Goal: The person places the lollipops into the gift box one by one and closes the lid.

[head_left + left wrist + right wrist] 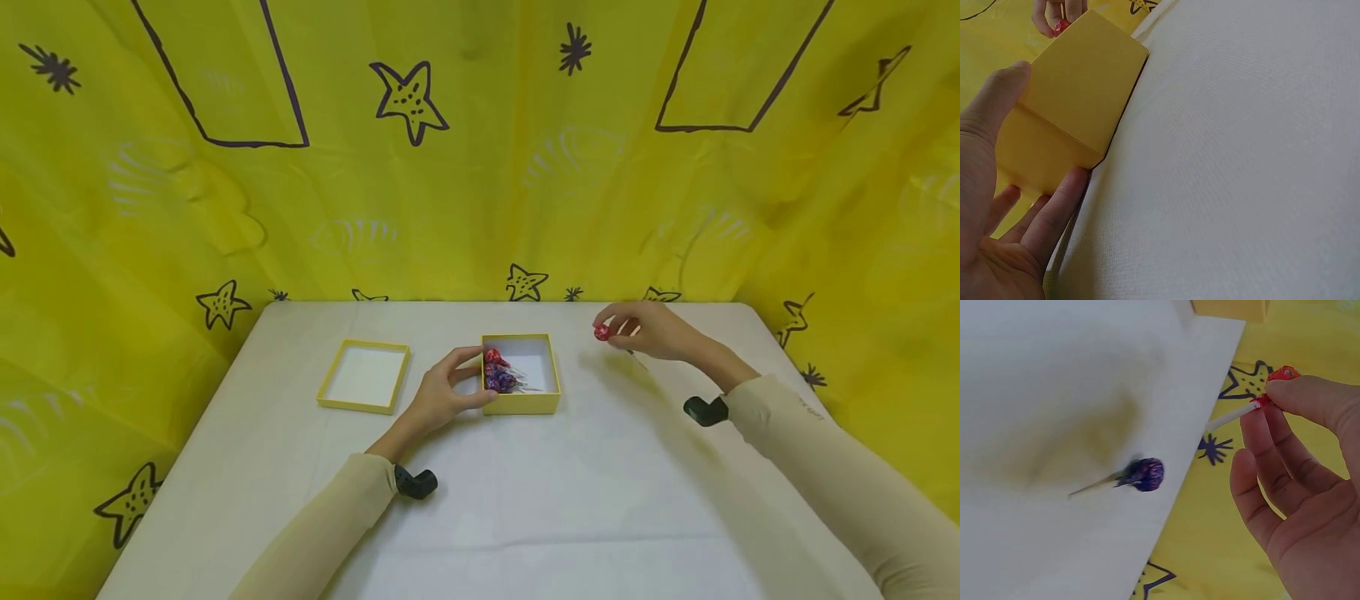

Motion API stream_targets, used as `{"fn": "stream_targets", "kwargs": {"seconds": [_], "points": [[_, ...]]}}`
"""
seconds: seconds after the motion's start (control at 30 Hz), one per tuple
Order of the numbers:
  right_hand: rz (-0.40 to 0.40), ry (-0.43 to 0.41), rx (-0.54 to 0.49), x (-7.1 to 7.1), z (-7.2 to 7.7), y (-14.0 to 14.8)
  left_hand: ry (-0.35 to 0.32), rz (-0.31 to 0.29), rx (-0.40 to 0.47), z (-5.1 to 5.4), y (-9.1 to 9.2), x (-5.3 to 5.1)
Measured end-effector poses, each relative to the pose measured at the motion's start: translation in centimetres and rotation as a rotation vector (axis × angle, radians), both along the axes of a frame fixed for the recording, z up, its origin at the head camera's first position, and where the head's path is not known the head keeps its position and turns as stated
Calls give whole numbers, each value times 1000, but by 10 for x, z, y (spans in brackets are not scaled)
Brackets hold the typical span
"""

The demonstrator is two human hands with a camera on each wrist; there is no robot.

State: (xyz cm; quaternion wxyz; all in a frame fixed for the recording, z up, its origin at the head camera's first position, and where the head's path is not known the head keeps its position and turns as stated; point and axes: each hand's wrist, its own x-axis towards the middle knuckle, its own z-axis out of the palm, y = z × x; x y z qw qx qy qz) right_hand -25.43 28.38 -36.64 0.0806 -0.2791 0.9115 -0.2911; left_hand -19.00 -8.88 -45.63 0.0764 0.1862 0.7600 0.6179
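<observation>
A yellow box (525, 405) with a white inside stands open at the table's middle. My left hand (438, 396) holds its left end, thumb at the front corner and fingers against the side. Inside, at the left, lie a red lollipop (492, 356) and several purple lollipops (501, 381), white sticks pointing right. Right of the box, my right hand (652, 327) pinches another red lollipop (602, 332) above the table; its white stick shows in the right wrist view. A purple lollipop (1149, 474) lies on the table below that hand, mostly hidden in the head view.
The yellow-rimmed box lid (365, 377) lies inside up to the left of the box. A white cloth (570, 500) covers the table. Yellow curtains (480, 183) with starfish drawings hang behind and at both sides.
</observation>
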Motion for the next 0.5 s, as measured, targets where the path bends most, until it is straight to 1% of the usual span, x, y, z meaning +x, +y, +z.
{"fn": "stream_targets", "kwargs": {"seconds": [0.07, 0.13, 0.3, 0.5], "points": [[7, -10, -7, 0, 5, -4, 4, -1, 4, 6, 0, 4], [11, -19, -12, 0, 11, -8, 6, -2, 6, 10, 0, 6], [34, -5, -24, -1, 22, -19, 1, -7, 7, 9, -1, 5], [75, 25, -23, -2, 31, -31, 3, -12, 2, 9, -1, 4]]}}
